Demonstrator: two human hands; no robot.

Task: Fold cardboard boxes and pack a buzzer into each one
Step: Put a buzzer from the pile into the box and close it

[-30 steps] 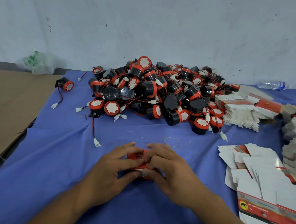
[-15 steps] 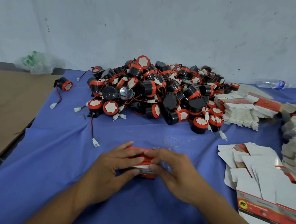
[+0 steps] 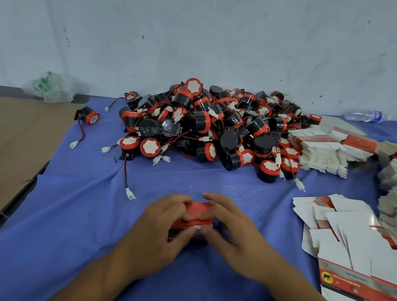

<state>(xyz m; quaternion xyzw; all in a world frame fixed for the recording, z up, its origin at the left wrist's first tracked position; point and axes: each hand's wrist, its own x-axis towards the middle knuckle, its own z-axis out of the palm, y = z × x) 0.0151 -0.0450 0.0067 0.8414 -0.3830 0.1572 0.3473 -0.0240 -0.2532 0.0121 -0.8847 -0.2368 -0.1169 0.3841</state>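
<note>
So, box: small red cardboard box on the blue desk.
Left hand: grips its left side.
Right hand: grips its right side.
Buzzers: pile of round black-and-red plastic buzzers, behind.

Two grips, the left grip and the right grip, hold one red box between them. One rubber band lies just beyond the right grip. Farther beyond is one heap of buzzers, too many to count, and one lone buzzer off to the left. There is one bottle and one plastic bag. Right of the right grip are about three stacks of flat cartons.
</note>
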